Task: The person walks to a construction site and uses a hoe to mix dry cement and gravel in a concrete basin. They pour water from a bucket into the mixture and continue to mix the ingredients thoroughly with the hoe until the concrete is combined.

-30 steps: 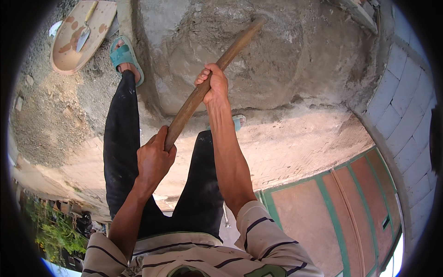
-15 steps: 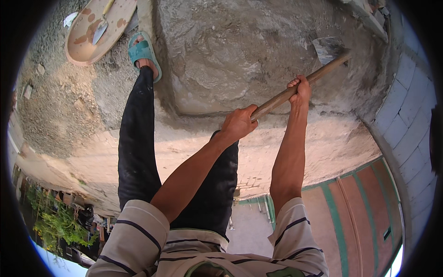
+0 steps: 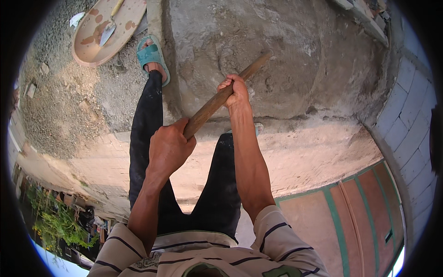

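Note:
Both my hands grip the wooden handle of a hoe [image 3: 207, 111], which slants from lower left to upper right. My left hand [image 3: 170, 145] is closed round the near end, above my legs. Farther up, my right hand [image 3: 236, 91] wraps round the middle of the handle. The handle's far end is over a bed of wet grey mortar [image 3: 295, 69] in a shallow, edged patch of ground. I cannot make out the hoe's blade at this moment; it is hidden at the mortar.
At the upper left lies a shallow tan basin [image 3: 83, 53] with a trowel [image 3: 108, 34] in it. My sandalled foot [image 3: 151, 56] stands by the mortar's left edge, next to gravel [image 3: 55, 106]. A block wall [image 3: 401, 106] rises at the right; rubble [image 3: 378, 21] lies at the upper right.
The hoe and both hands have moved left, pulled closer to my body. The flat metal blade, seen earlier at the right of the mortar, no longer shows.

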`<state>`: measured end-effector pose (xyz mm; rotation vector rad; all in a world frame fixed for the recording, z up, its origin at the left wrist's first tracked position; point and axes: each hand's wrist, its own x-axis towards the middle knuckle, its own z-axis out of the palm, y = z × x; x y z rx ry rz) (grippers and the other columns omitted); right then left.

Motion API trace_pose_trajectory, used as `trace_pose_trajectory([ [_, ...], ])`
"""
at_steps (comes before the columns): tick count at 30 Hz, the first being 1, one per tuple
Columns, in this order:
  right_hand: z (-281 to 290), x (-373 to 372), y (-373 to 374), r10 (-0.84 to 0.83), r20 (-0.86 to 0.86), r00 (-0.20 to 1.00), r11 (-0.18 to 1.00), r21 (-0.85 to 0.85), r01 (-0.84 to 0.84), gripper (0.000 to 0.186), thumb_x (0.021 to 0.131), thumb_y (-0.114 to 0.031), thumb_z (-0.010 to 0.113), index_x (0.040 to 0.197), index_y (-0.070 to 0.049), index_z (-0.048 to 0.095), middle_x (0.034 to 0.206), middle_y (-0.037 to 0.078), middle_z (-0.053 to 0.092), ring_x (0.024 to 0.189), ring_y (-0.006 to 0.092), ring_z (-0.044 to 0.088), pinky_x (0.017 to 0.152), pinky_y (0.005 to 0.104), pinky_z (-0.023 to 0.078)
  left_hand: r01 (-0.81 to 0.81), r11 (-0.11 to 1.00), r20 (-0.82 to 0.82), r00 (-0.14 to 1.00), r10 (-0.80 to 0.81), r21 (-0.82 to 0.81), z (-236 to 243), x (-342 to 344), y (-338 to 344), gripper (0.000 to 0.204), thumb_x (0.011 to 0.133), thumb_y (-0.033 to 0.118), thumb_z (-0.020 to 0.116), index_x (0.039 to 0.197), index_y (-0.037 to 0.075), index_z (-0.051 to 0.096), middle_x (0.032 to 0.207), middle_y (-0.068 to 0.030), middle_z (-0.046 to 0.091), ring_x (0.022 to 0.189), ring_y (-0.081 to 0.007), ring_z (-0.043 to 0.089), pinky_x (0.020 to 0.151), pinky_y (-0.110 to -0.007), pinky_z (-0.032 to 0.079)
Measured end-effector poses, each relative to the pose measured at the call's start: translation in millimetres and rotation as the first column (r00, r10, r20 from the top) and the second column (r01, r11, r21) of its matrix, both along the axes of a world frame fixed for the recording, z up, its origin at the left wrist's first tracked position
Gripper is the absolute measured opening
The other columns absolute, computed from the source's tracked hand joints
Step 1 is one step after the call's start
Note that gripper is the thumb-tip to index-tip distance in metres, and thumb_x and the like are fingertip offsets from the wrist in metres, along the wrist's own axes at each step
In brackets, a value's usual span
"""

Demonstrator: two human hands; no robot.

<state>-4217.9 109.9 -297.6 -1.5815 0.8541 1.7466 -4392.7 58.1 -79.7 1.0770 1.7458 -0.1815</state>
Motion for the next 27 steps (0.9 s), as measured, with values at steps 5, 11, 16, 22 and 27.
trace_pose_trajectory([
  [5,34.5,-75.1,14.8,0.040,-0.061,0.997,0.995,0.091,-0.034,0.018,0.087,-0.005,0.061,0.076,-0.009,0.048,0.064,-0.002,0.045,0.052,0.0098,0.045,0.050,0.0267,0.043,-0.043,0.994,-0.120,0.991,0.055,0.103,15.6,-40.6,-23.2,0.042,0.075,0.008,0.069,0.117,0.009,0.066,0.085,-0.0175,0.068,0.076,-0.0358,0.068,0.066,-0.043,0.053],
  [11,40.6,-70.5,53.0,0.079,0.139,0.987,0.965,0.237,-0.111,0.018,0.088,-0.005,0.059,0.075,-0.010,0.047,0.064,-0.001,0.045,0.053,0.0098,0.044,0.050,0.0270,0.043,-0.101,0.974,0.043,0.995,0.094,0.204,-18.9,-58.7,-19.7,0.041,0.076,0.010,0.069,0.116,0.010,0.064,0.083,-0.0170,0.068,0.074,-0.0356,0.067,0.064,-0.042,0.053],
  [16,21.8,-45.3,87.2,0.128,0.286,0.950,0.949,0.243,-0.201,0.013,0.089,-0.003,0.056,0.081,-0.008,0.048,0.066,0.000,0.046,0.055,0.0107,0.045,0.050,0.0270,0.042,-0.195,0.961,0.203,0.967,0.154,0.196,-67.2,-58.9,-3.7,0.038,0.077,0.013,0.068,0.114,0.010,0.065,0.082,-0.0182,0.068,0.075,-0.0377,0.067,0.066,-0.044,0.053],
  [22,-9.7,-98.5,88.1,0.177,0.184,0.967,0.964,0.163,-0.208,0.012,0.090,-0.002,0.053,0.080,-0.007,0.047,0.068,0.003,0.045,0.054,0.0127,0.044,0.048,0.0281,0.040,-0.133,0.983,0.056,0.990,0.127,0.130,-65.1,-94.2,6.5,0.040,0.078,0.014,0.069,0.118,0.009,0.065,0.084,-0.0196,0.069,0.079,-0.0386,0.068,0.069,-0.044,0.054],
  [27,-8.8,-140.9,51.3,0.218,-0.045,0.975,0.958,0.201,-0.205,0.014,0.085,-0.003,0.059,0.080,-0.008,0.047,0.065,0.002,0.045,0.052,0.0135,0.044,0.046,0.0298,0.040,-0.193,0.960,-0.115,0.969,0.218,0.201,-34.6,-86.2,-38.8,0.044,0.079,0.011,0.071,0.121,0.003,0.063,0.086,-0.0222,0.069,0.080,-0.0359,0.070,0.069,-0.041,0.055],
])
